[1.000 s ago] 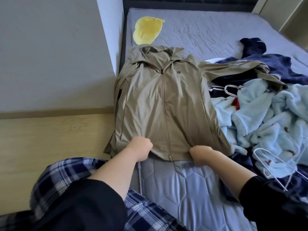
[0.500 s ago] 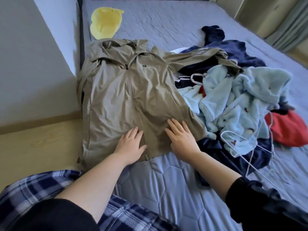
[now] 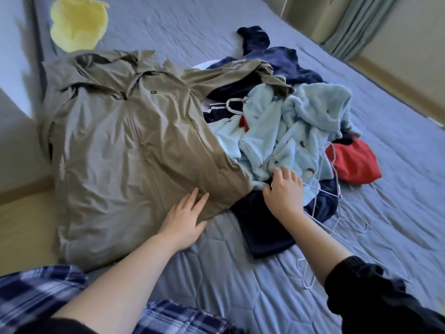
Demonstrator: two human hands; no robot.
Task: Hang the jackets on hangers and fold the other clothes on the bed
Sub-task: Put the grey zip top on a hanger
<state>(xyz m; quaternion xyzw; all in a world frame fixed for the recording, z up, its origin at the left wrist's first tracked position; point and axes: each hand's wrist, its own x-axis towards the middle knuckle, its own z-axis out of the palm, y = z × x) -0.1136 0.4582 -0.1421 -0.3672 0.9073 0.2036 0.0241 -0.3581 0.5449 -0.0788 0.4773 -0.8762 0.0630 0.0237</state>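
Observation:
A khaki zip jacket lies flat, front up, on the left side of the grey bed; one sleeve runs right over the clothes pile. My left hand rests flat on the jacket's lower hem with fingers spread. My right hand reaches into the pile, fingers lightly bent on a light blue fleece, above a navy garment. White wire hangers lie tangled at the pile's right edge, partly under the fleece.
A red garment lies right of the pile, dark navy clothes behind it. A yellow cap sits near the bed's head. The wood floor and wall are to the left, curtains at the far right.
Both hands gripped the jacket hem, then flattened on it. Now my right hand has left the jacket and moved right onto the pile; my left stays on the hem. The view swung right.

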